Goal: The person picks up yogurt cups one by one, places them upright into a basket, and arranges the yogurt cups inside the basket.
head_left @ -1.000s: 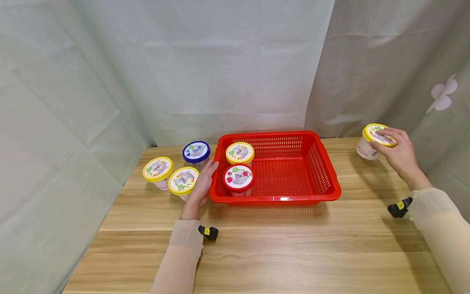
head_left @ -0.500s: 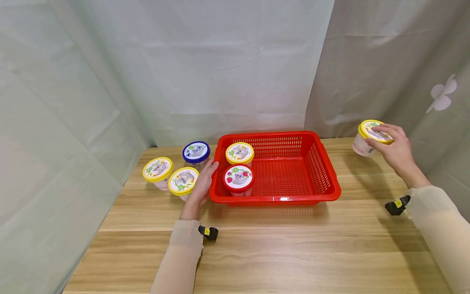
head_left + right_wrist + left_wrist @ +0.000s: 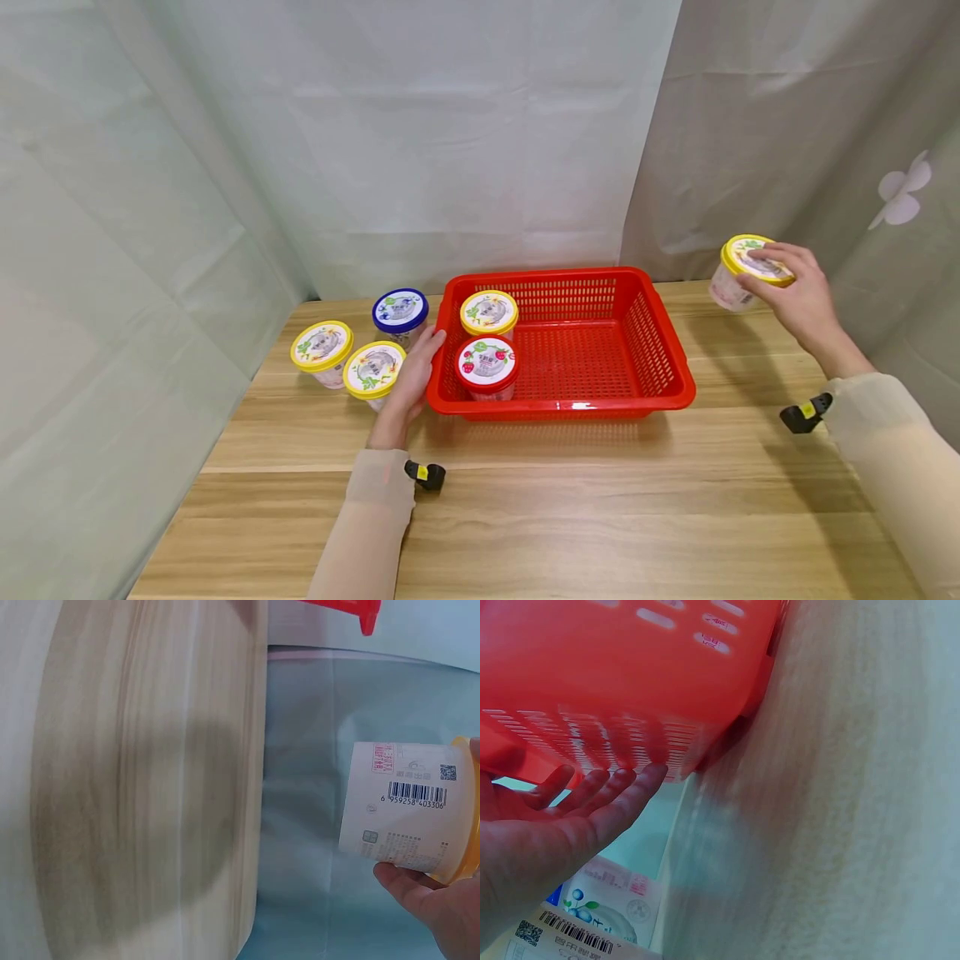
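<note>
My right hand (image 3: 802, 300) grips a yellow-lidded paper tub (image 3: 729, 289) by its lid, at the right of the head view. In the right wrist view the tub's barcoded side (image 3: 405, 806) shows, held clear of the wooden tabletop. My left hand (image 3: 411, 377) rests against the left end of the red plastic basket (image 3: 570, 407). Its fingers (image 3: 622, 802) lie extended along the slotted wall in the left wrist view. Inside the basket's left end stand a yellow-lidded tub (image 3: 489, 312) and a red-lidded tub with strawberries (image 3: 487, 363).
Left of the basket stand a blue-lidded tub (image 3: 401, 310) and two more yellow-lidded tubs, one at the far left (image 3: 322, 346) and another beside my left hand (image 3: 374, 369). A pale curtain (image 3: 450, 150) hangs behind the wooden table (image 3: 570, 517).
My right hand has raised the yellow-lidded tub a little and carried it left, toward the basket. The left hand and the basket have stayed where they were.
</note>
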